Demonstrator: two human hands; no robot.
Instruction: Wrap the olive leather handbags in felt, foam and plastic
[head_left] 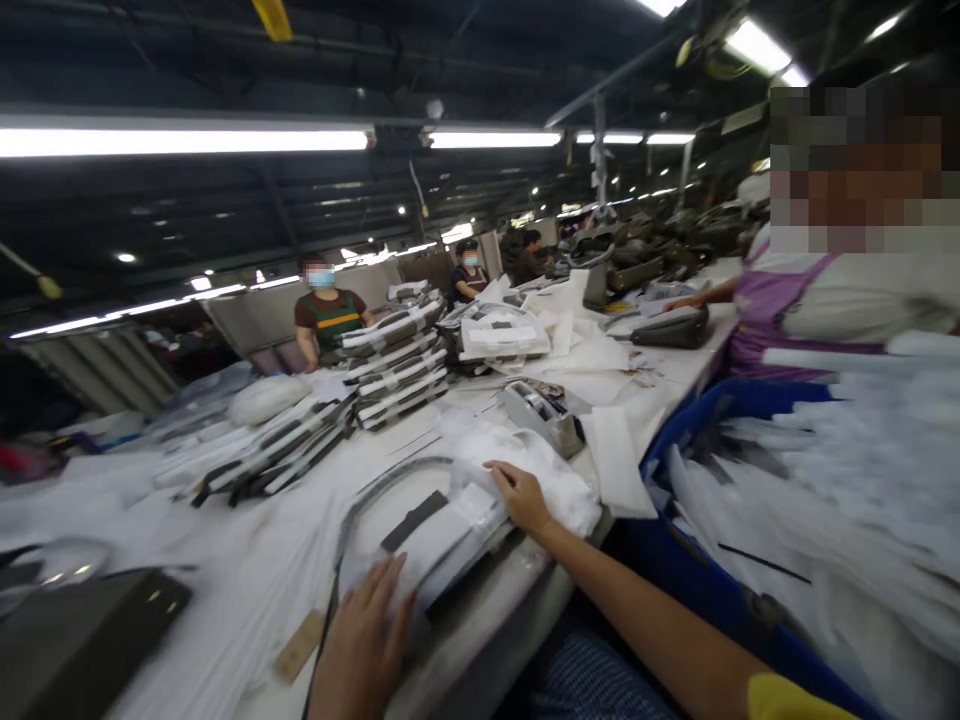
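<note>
On the table edge in front of me lies a handbag with a dark curved strap, largely covered by white wrapping sheets. My left hand rests over its near left side, fingers stretched out and lying flat. At the far right side, my right hand has its fingers curled together against the wrapping; what they pinch is too small to make out. Behind the bag stands a grey tape dispenser. Crumpled white sheeting lies beside my right hand.
Stacked dark bags with white wrapping stand farther back. A dark box-like item is at front left, a tan block nearer. At right, a blue bin holds white scraps, beside a person in a purple apron. Other people work behind.
</note>
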